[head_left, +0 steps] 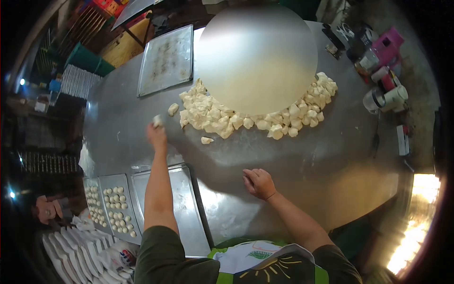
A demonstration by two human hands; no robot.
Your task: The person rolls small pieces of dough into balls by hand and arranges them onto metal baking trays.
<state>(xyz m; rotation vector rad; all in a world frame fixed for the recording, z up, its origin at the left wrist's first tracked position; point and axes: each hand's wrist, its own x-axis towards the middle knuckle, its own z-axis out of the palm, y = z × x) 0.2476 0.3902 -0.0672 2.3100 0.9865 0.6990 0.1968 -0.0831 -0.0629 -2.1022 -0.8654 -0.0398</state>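
My left hand (pixel 157 135) is stretched out over the left part of the metal table, closed on a pale piece of dough (pixel 157 121), both a little smeared by motion. One loose dough piece (pixel 173 109) lies just beyond it, and a smaller dough piece (pixel 207 140) to its right. My right hand (pixel 260 183) hovers low over the middle of the table, fingers curled in; whatever they hold, if anything, is hidden. In front of both hands spreads a heap of torn dough chunks (pixel 213 113), curving around a large smooth round patch (pixel 257 61) that hides what lies behind it.
An empty baking tray (pixel 187 213) lies under my left forearm. Left of it, trays of small dough balls (pixel 118 201) stand along the edge. A stained tray (pixel 166 59) lies at the far left. Pitchers (pixel 395 96) and a pink container (pixel 388 45) stand at the right.
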